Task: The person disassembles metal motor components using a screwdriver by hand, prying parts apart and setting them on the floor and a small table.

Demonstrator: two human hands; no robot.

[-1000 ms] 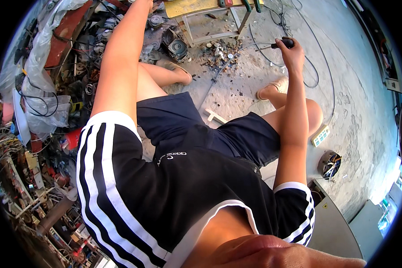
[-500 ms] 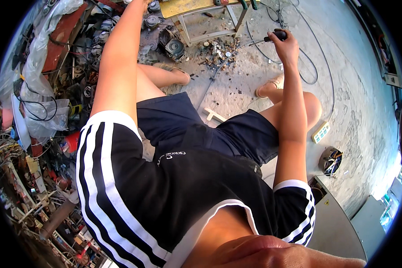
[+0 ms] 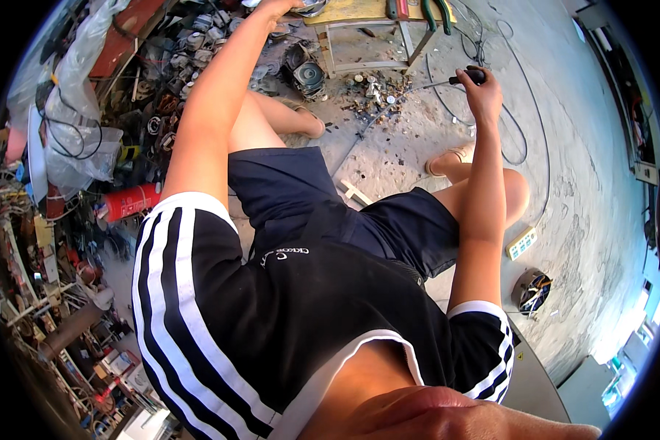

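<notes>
My left hand is at the top edge, its fingers partly cut off. They close on the near side of a silvery rounded metal part, at the left end of a low yellow-topped workbench. Out to the right, my right hand is wrapped round the black handle of a screwdriver, whose thin shaft points left. It is held in the air above the floor, right of the bench. On the bench lie a red-handled tool and green-handled pliers.
Scrap motor parts and small debris lie before the bench. Cables loop across the floor at right, near a power strip and a round container. Piled scrap and a red cylinder line the left.
The view has shifted, so bench and floor appear lower and more of the benchtop shows. My left hand has come into view with the metal part; my right still grips the screwdriver.
</notes>
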